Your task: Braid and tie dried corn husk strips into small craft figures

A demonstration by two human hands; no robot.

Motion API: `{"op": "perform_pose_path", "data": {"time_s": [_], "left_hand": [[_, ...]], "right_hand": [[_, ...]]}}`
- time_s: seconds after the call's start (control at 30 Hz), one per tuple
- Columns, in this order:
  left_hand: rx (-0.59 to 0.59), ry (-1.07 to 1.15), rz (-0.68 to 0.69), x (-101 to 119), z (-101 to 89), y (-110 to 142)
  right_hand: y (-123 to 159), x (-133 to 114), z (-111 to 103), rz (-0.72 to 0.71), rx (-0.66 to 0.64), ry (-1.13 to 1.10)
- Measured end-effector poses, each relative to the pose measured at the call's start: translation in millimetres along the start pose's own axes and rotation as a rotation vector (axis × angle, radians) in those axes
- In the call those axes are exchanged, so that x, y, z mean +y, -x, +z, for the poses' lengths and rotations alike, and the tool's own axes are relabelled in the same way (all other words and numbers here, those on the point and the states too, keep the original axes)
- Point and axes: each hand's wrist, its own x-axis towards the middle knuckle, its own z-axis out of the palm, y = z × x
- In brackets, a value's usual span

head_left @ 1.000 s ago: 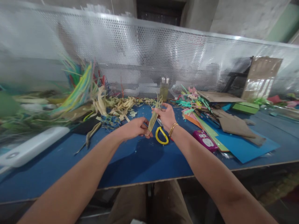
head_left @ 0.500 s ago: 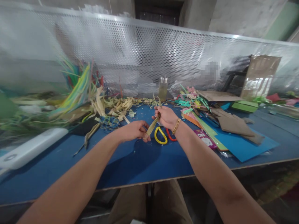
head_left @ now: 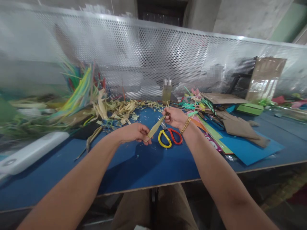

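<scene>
A pale green-tan corn husk strip (head_left: 154, 128) is stretched at a slant between my two hands, above the blue tabletop. My left hand (head_left: 137, 133) pinches its lower, wider end. The upper end is gripped in my right hand (head_left: 176, 116), which wears a gold bracelet, and a thin tip sticks out above the fingers. Just beneath the strip lie scissors (head_left: 176, 136) with one yellow and one red handle; their metal blades are partly hidden behind the husk and my right hand.
Dried husks (head_left: 126, 108) are heaped at the back left, beside colourful strands (head_left: 81, 91). A white tool (head_left: 35, 151) lies at the left. A glass bottle (head_left: 167, 92) stands at the back. Blue paper (head_left: 254, 148) and cardboard pieces (head_left: 242, 127) lie at the right, before a perforated metal screen (head_left: 153, 57).
My right hand has shifted right and away from the left one, drawing the husk taut and narrower. The scissors' red handle, hidden at first, is now uncovered. The left hand stays nearly in place.
</scene>
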Motion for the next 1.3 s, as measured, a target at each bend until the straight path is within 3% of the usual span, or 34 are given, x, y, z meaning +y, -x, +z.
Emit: {"op": "perform_pose_path", "data": {"time_s": [0.13,0.27,0.4,0.5,0.77,1.1,1.3], "left_hand": [[0.051,0.08,-0.007,-3.4,-2.5,-2.1],[0.178,0.195,0.007,-4.4,-4.5,-4.0],[0.259,0.227,0.0,-3.7,-4.7,-4.6],[0.225,0.214,-0.003,-3.4,-2.7,-4.5],[0.066,0.143,-0.024,-3.8,1.7,-4.0],[-0.04,0.116,-0.065,-6.7,2.8,-5.9],[-0.032,0.111,-0.061,-6.0,0.3,-4.6]], "right_hand": [[0.8,0.8,1.4,-0.083,-0.034,-0.027],[6.5,4.7,2.6,-0.06,-0.128,0.162],[10.1,15.3,7.1,0.092,-0.396,0.37],[7.5,22.3,9.2,0.118,-0.512,0.36],[-5.5,9.6,-7.1,0.005,-0.364,0.121],[-2.4,2.8,-11.0,0.042,-0.434,0.13],[-4.3,3.1,-10.6,-0.007,-0.345,0.148]]}}
